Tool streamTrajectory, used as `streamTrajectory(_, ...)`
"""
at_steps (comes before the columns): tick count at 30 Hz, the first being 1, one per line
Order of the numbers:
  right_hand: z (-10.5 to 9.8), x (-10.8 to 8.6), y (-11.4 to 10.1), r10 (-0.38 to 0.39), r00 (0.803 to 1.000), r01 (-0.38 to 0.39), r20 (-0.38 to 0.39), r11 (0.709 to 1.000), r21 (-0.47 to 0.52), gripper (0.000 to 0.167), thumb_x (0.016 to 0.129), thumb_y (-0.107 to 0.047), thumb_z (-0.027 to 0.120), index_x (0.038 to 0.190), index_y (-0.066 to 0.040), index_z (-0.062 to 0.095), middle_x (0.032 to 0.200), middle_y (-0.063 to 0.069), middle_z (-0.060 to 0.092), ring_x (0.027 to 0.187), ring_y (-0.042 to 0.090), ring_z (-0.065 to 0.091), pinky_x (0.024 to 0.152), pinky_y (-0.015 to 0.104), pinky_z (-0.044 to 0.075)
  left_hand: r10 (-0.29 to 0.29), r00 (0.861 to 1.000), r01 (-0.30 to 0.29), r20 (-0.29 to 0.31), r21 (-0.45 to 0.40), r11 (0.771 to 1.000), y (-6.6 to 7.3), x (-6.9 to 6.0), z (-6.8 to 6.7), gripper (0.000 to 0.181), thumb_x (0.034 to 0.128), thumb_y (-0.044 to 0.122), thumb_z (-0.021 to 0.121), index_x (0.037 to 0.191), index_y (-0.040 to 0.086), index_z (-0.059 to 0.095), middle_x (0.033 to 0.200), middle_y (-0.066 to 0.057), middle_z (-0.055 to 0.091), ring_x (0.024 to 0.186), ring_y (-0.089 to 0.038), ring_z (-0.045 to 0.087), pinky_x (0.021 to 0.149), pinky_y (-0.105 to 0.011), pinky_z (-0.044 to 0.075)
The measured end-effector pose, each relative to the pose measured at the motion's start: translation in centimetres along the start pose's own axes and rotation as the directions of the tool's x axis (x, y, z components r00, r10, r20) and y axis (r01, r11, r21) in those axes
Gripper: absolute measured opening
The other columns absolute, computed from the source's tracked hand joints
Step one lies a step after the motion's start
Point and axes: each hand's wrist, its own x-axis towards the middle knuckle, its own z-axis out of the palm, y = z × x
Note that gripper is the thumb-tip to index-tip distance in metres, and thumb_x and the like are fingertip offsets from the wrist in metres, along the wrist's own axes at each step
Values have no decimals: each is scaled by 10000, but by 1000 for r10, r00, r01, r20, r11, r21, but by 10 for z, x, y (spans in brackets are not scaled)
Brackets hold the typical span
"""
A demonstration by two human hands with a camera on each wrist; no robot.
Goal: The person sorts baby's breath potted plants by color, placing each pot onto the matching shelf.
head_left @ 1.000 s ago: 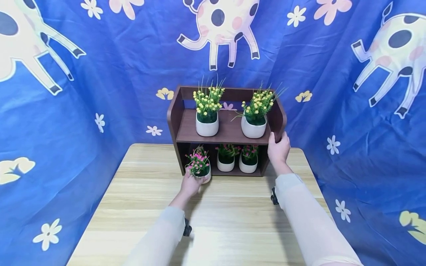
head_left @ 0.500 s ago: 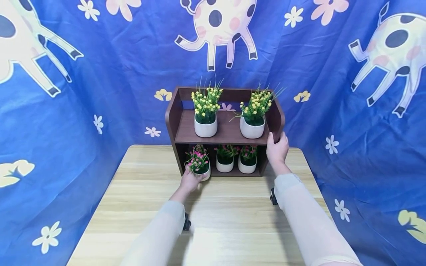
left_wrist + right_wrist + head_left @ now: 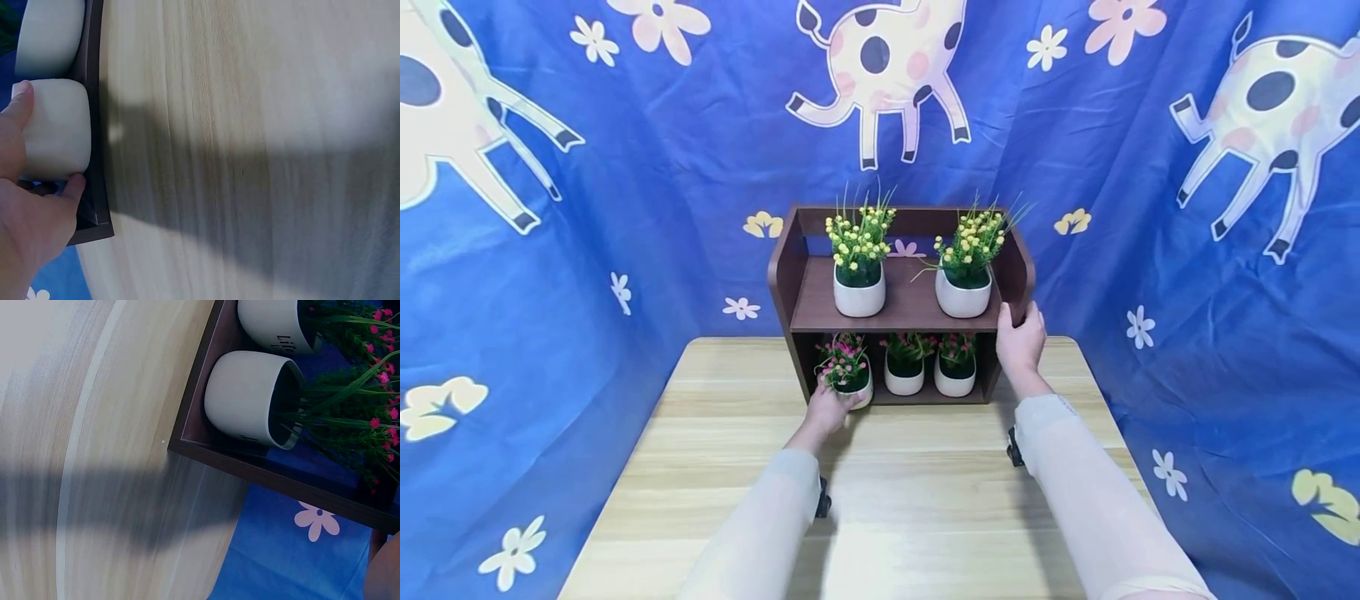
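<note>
On the lower shelf of a dark brown two-tier rack (image 3: pixel 895 317), my left hand (image 3: pixel 827 408) grips a white pot with pink flowers (image 3: pixel 859 393) at the left end. In the left wrist view, thumb and fingers span the sides of this squarish pot (image 3: pixel 59 128), which stands near the shelf's front edge. My right hand (image 3: pixel 1022 340) holds the rack's right side panel around its front edge, just below the upper shelf. In the right wrist view only a sliver of that hand (image 3: pixel 384 569) shows.
Two more pink-flowered pots stand on the lower shelf, one in the middle (image 3: pixel 904 379) and one at the right (image 3: pixel 955 381). The upper shelf bears two yellow-flowered pots, left (image 3: pixel 859 296) and right (image 3: pixel 964 296). A wooden table (image 3: pixel 910 483) supports the rack before a blue curtain (image 3: pixel 700 167).
My left hand has pushed the pink-flowered pot slightly farther back into the lower shelf. The right hand keeps its hold on the side panel. The head view has shifted slightly.
</note>
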Motion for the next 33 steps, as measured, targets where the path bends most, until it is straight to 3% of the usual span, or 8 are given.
streamTrajectory(5,2,1,1,-11,1000,11,-6,1000,-11,406,1034,-333,662,1247,12,644,1256,291,656,1272,479,590,1121,589,466,0,1000,0,3,-3,1000,-3,9,2,714,1037,393,730,1606,38,483,1626,-329,482,1483,-503,512,1283,-583,400)
streamTrajectory(10,5,3,3,-15,1000,15,-1,1000,-11,422,1034,-349,659,1265,5,646,1266,287,656,1283,481,588,1133,582,465,33,999,-34,5,45,998,-5,14,0,613,1051,383,703,1524,14,573,1556,-309,571,1442,-521,545,1254,-604,428)
streamTrajectory(16,6,3,2,-20,1000,20,1,1000,-14,430,1036,-348,655,1275,9,644,1267,292,653,1290,486,585,1145,578,463,9,1000,-11,29,70,997,-1,16,-5,528,1074,404,667,1382,-25,663,1447,-320,648,1387,-505,599,1234,-576,459)
streamTrajectory(23,4,2,2,-5,1000,5,3,1000,-21,434,1036,-345,649,1282,12,636,1264,294,651,1279,485,588,1140,583,460,-46,998,45,45,15,999,7,17,-8,626,1073,404,675,1428,-106,594,1445,-374,625,1409,-510,581,1234,-584,456)
streamTrajectory(33,1,3,2,8,1000,-8,5,1000,-13,436,1037,-347,650,1295,3,636,1273,296,647,1277,485,586,1137,591,462,-84,991,83,105,14,996,6,29,-10,741,1067,451,674,1564,-52,452,1526,-364,567,1454,-518,535,1250,-587,440)
